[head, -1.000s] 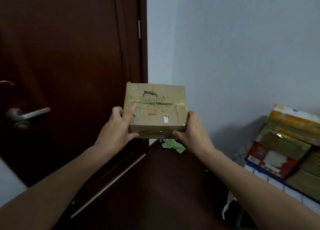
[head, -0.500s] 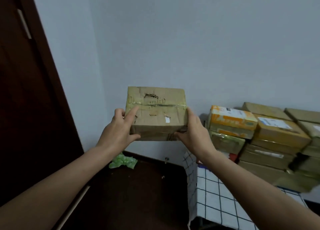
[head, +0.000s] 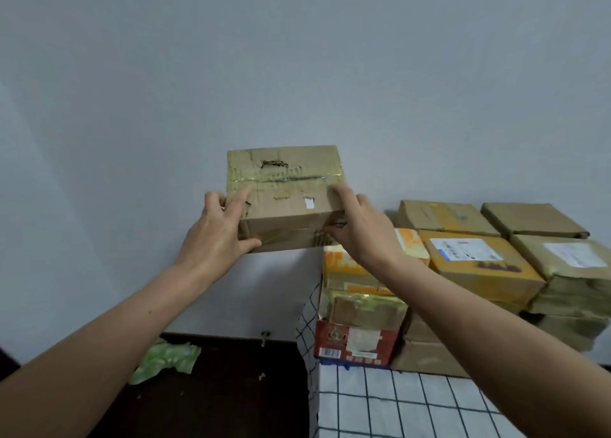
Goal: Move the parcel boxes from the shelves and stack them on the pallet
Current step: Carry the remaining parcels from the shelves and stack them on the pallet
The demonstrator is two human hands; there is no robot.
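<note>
- A taped parcel box [head: 284, 199] is held up mid-view, gripped by the left hand [head: 215, 239] at its 9 o'clock side and the right hand [head: 363, 236] at 3 o'clock.
- At 4 o'clock a stack of boxes [head: 479, 265] is seen on a checked cloth [head: 396, 411], judged to cover the pallet.
- Much is judged done; this box is not yet set down, and the shelves are not shown.
</note>
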